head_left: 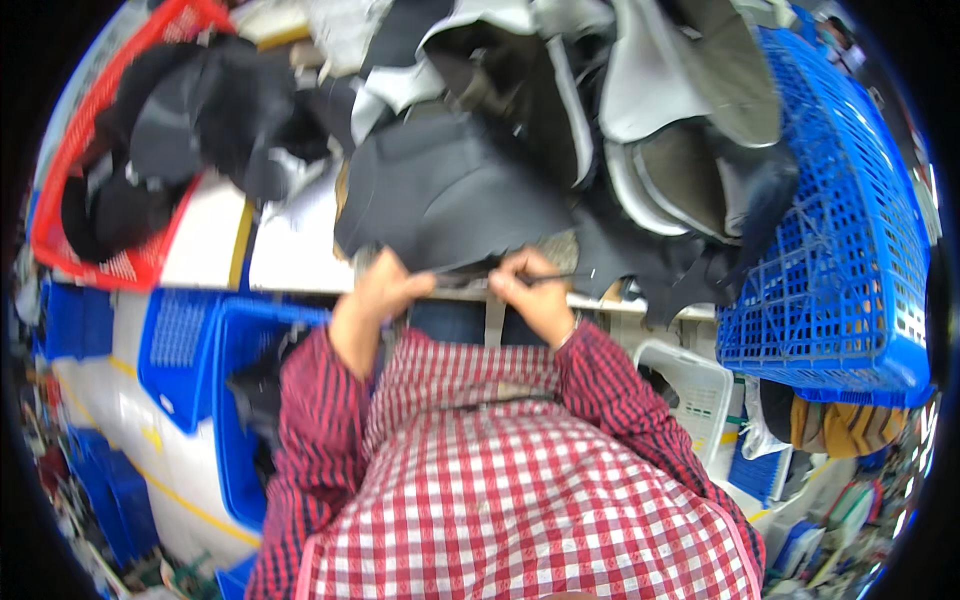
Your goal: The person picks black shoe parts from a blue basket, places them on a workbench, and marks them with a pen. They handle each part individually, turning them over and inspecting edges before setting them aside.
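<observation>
Both of my hands are at the near edge of the worktable. My left hand (385, 287) is closed, its thumb pressed on the near edge of a black leather-like piece (450, 190). My right hand (533, 290) pinches a thin dark pen-like tool (575, 275) whose end sticks out to the right. Between the hands runs the lower edge of the black piece, with a narrow dark strip there that is blurred. A grey speckled slab (560, 248) shows partly from beneath the black piece.
Black and grey cut pieces (690, 80) pile up at the back and right. A red basket (50, 225) with black pieces stands at left, a large blue basket (850, 220) at right. Below the table are a blue bin (225, 420) and a white basket (700, 385).
</observation>
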A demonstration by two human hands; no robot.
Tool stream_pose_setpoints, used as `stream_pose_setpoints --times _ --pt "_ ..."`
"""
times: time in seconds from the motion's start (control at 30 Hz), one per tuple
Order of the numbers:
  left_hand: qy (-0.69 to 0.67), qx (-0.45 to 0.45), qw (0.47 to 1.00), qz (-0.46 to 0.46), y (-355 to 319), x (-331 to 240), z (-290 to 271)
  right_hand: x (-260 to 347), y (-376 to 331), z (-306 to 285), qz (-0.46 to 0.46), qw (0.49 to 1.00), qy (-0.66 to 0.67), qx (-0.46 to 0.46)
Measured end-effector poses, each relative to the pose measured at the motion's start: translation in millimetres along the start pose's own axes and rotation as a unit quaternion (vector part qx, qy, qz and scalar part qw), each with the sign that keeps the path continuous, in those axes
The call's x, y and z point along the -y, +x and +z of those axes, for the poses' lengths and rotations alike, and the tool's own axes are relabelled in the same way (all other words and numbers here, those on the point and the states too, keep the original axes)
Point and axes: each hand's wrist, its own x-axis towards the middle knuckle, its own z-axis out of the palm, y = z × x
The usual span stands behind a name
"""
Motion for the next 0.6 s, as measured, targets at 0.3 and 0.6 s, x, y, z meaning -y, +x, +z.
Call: stream_pose_setpoints --times 0.3,0.6 --pt "-0.408 -0.186 0.891 0.073 0.2 -40.3 52.0 61.4 -9.4 -28.7 -0.174 0.984 0.027 0.031" --pt "-0.258 0.069 0.877 0.399 5.6 -254.6 50.3 132.5 -29.4 -95.3 -0.364 0.926 -0.003 -0.097"
